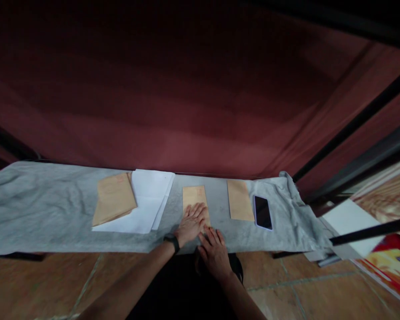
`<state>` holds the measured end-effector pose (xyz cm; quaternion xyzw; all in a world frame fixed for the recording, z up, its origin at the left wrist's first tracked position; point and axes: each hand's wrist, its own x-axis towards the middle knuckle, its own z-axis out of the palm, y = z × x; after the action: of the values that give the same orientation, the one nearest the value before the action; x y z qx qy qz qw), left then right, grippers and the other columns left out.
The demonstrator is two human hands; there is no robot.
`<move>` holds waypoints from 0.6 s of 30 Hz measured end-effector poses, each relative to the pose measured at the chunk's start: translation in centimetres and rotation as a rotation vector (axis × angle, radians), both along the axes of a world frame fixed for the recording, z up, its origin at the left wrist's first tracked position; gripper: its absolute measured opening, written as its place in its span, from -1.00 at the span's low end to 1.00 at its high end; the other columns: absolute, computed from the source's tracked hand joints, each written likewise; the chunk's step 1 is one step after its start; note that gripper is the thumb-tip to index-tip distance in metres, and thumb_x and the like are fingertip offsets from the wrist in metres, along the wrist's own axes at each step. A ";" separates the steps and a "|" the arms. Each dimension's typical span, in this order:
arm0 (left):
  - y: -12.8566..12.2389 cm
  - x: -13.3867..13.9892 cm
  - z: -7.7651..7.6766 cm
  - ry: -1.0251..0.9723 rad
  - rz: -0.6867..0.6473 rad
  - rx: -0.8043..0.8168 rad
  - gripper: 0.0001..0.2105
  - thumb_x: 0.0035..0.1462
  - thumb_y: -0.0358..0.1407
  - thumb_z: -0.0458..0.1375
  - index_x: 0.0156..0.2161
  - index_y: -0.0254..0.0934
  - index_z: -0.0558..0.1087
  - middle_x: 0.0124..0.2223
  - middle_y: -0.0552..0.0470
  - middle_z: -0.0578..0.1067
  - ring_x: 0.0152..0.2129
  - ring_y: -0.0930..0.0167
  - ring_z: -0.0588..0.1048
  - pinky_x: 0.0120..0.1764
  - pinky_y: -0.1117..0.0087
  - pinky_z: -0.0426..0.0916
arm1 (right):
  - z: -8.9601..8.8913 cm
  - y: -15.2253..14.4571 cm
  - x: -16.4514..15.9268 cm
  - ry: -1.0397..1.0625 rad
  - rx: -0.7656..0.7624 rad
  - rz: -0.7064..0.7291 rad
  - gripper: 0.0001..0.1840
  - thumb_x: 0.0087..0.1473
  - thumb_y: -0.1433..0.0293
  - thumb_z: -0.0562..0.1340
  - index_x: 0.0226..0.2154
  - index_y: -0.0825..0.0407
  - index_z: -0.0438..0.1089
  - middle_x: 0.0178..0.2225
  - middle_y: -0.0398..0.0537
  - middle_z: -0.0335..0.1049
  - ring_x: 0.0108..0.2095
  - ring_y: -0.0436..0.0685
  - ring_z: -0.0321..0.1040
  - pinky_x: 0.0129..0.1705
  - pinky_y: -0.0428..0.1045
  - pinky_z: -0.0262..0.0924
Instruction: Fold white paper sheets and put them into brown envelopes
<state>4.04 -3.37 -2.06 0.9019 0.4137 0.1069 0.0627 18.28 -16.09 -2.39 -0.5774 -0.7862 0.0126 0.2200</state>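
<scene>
A brown paper envelope (pixel 194 193) lies on the grey cloth in front of me, faint red print near its top right corner. My left hand (pixel 191 223), with a dark band on the wrist, rests flat over the envelope's middle, fingers stretched out. Close beside it, my right hand (pixel 215 253) touches the envelope's near end, its fingers extended. Both palms face down, and the lower part of the envelope is largely hidden beneath them. To the right lies another brown envelope (pixel 240 201), apart from my hands.
Several brown envelopes (pixel 115 198) are stacked at the left, partly over white paper sheets (pixel 150 195). A phone (pixel 263 212) lies at the right. The grey cloth (pixel 60 209) covers a narrow bench against a dark red panel (pixel 173 120). Black bars (pixel 356 122) stand at the right.
</scene>
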 end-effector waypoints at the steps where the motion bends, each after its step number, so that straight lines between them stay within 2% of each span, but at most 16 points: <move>1: 0.7 0.4 0.0 -0.002 0.018 0.002 -0.52 0.38 -0.25 -0.11 0.35 -0.19 0.17 0.41 -0.08 0.17 0.37 0.23 0.07 0.33 -0.10 -0.09 | 0.2 0.0 0.0 -0.003 -0.008 -0.001 -0.53 0.32 0.23 0.16 0.25 -0.17 0.28 0.28 -0.01 0.26 0.27 0.26 0.18 0.30 0.28 0.05; 9: 5.0 2.4 -0.5 -0.048 0.125 0.038 -0.48 0.37 -0.12 -0.13 0.37 -0.14 0.14 0.40 -0.11 0.20 0.38 0.16 0.01 0.32 -0.20 -0.20 | 1.1 0.0 -0.3 -0.024 -0.030 -0.018 -0.48 0.32 0.22 0.14 0.30 -0.21 0.20 0.31 -0.01 0.20 0.28 0.26 0.16 0.30 0.27 0.03; 18: 7.4 2.8 -0.7 -0.059 0.213 0.032 -0.46 0.35 -0.09 -0.10 0.37 -0.15 0.15 0.42 -0.12 0.15 0.37 0.09 0.04 0.31 -0.22 -0.15 | 0.9 0.0 -0.2 -0.030 -0.029 -0.013 -0.46 0.32 0.21 0.14 0.32 -0.23 0.16 0.34 -0.04 0.16 0.28 0.26 0.17 0.30 0.27 0.05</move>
<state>6.85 4.07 -2.72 0.8504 0.5033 0.1459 0.0484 18.10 -16.07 -1.50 -0.5859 -0.7853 0.0138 0.1996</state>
